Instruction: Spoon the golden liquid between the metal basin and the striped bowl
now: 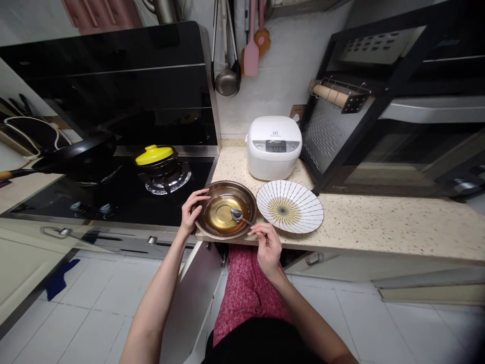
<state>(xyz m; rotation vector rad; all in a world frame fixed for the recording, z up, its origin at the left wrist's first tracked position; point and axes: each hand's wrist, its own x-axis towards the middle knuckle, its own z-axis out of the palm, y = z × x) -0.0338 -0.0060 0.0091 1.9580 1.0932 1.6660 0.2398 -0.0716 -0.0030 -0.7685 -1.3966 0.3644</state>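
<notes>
Two hands work at the front of the counter (379, 222), just above the person's red patterned trousers (240, 293) and a cabinet door (191, 296) which stands open. The right hand (269, 247) is nearest; its thumb and fingers are pinched narrow around the handle of a spoon (237, 215). The left hand (190, 211) holds the left side of a metal bowl (249, 194), with thumb and fingers curved over the rim. This bowl contains a yellowish liquid and sits very near the counter's front edge (perhaps slightly past it, I cannot tell). The spoon's head is above the liquid, but whether it touches the surface is not clear.

Just to the right of the bowl is a white plate (303, 199) with dark lines like rays. If the left hand would pull or press the rim, the bowl could tip, I think, and the liquid would run onto the trousers. A shaking spoon could also drip between bowl and plate, because its handle is held only by the fingertips.

Farther back stands a white rice cooker (275, 164), and at left a pot with a yellow lid (154, 155) on the stove. Behind, utensils (227, 81) hang against the wall.
</notes>
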